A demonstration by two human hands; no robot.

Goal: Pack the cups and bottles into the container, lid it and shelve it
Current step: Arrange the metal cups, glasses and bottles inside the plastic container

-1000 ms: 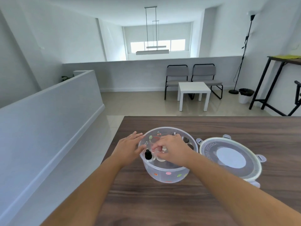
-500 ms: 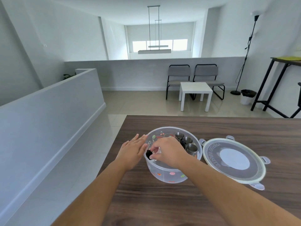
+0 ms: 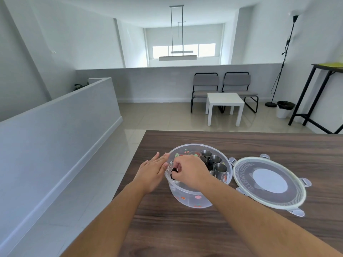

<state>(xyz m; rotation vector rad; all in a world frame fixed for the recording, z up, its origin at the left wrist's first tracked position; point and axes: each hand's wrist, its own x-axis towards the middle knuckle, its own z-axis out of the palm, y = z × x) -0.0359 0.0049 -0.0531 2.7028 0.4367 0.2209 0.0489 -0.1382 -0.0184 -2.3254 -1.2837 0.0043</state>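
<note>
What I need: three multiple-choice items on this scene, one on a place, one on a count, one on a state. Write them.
1. The lid lies: A on the table, right of the container; B on the container; C on the floor.
2. Chairs by the far wall: A one; B two; C four.
3. The right hand: A rests on the table; B pinches a black-capped bottle in the container; C holds the lid.
Key: A, it lies on the wood; B, two stand side by side; B, its grip closes on the cap.

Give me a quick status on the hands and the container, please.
Left hand open, flat against the container wall. Right hand inside, pinching a black-capped bottle. Metal cups packed; lid off, on the table beside it.
</note>
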